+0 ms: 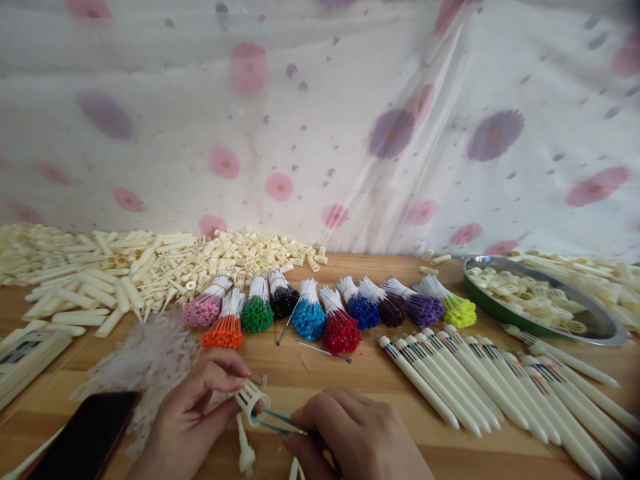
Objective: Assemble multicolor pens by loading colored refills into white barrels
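Note:
My left hand (pixel 200 407) is closed around a cream slotted pen barrel piece (pixel 254 400), its open end turned toward my right hand. Inside that opening, small red and green bits show. My right hand (pixel 357 430) grips thin blue-green tweezers (pixel 280 420), whose two prongs reach into the opening. A cream pointed pen part (pixel 245 447) lies below the piece. Beyond my hands stand bundles of coloured pen refills, among them orange (pixel 223 333), light blue (pixel 308 320) and red (pixel 342 330). A loose white refill (pixel 320 348) lies in front of the bundles.
Assembled multicolour pens (pixel 480 373) lie in a row at right. Behind them, a green-sided metal dish (pixel 607 333) holds slotted pieces. Cream pen parts (pixel 100 267) are heaped at back left. A dark phone (pixel 87 433) and small clear pieces (pixel 145 353) lie near my left hand.

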{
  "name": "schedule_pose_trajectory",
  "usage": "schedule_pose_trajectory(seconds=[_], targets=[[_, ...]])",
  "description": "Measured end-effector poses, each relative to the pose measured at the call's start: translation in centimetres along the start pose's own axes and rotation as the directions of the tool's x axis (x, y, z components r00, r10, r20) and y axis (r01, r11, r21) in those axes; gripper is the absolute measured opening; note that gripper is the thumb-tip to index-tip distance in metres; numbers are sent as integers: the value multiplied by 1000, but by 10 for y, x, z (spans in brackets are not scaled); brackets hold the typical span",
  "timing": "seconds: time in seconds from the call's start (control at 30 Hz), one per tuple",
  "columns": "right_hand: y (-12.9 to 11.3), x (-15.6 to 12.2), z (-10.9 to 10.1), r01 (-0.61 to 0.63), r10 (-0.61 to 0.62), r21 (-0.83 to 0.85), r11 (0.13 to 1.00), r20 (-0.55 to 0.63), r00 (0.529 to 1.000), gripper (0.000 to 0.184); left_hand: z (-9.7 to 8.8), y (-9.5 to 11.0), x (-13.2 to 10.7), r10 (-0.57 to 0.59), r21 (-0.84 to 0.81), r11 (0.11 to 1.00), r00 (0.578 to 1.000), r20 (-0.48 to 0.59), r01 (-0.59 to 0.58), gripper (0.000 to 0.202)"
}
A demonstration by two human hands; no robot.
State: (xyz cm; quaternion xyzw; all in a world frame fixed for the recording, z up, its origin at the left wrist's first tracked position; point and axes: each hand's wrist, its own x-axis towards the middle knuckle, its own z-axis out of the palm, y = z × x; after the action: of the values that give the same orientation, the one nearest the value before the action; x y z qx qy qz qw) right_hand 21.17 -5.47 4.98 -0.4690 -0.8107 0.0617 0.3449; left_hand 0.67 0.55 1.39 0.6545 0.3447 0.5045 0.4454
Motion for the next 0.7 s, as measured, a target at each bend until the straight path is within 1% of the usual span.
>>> schedule_pose_trajectory(seconds=[0.17, 0.3, 0.47, 0.53, 0.7], targets=[[-1, 0, 2, 4, -4, 1, 1000, -11, 1000, 16, 0, -4, -2, 15, 26, 1000, 1000, -14, -15, 17], [0, -1, 4, -7, 6, -14, 1000, -29, 1000, 14, 0, -6, -3, 55, 75, 996, 998, -18, -53, 17], [0, -2, 4, -2, 1, -34, 999, -13, 1000, 12, -2, -9, -3, 212, 162, 965, 977, -19, -206, 16], [0, -2, 3, 11, -11, -44, 999, -8, 1000, 13, -2, -11, -3, 251, 181, 952, 968, -6, -245, 16], [2, 0, 1, 61, -61, -38, 997, -5, 998, 19, -2, -11, -3, 252, 198, 948, 968, 18, -250, 17]])
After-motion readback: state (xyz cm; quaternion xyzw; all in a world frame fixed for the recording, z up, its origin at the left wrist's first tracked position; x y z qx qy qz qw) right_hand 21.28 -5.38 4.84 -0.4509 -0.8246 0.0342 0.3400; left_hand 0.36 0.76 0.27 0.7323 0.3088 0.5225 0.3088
